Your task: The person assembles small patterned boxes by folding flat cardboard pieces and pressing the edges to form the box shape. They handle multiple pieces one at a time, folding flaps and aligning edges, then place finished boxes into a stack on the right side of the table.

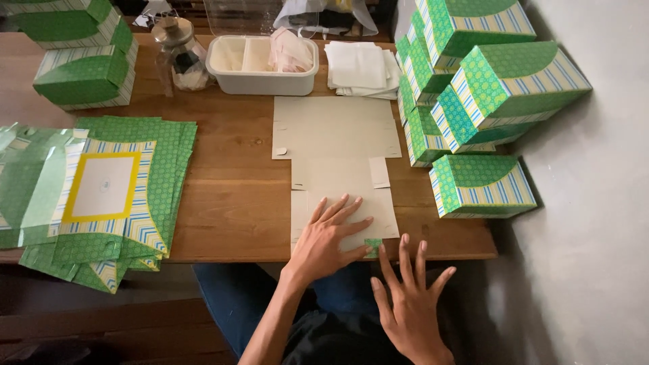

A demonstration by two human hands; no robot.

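the right hand (411, 307) is hovering with fingers spread, gripping nothing, just off the near edge of the brown wooden table (230, 203). the left hand (329, 236) is pressing flat, fingers splayed, on the unfolded pale cardboard box blank (338, 155), which is lying printed-side down at the table's middle, beside stacked green patterned boxes (483, 186).

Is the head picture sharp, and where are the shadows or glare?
Head view: mostly sharp, edges bent by the wide lens; soft light; glare on the clear film at left; shadow below the table; the right hand slightly blurred.
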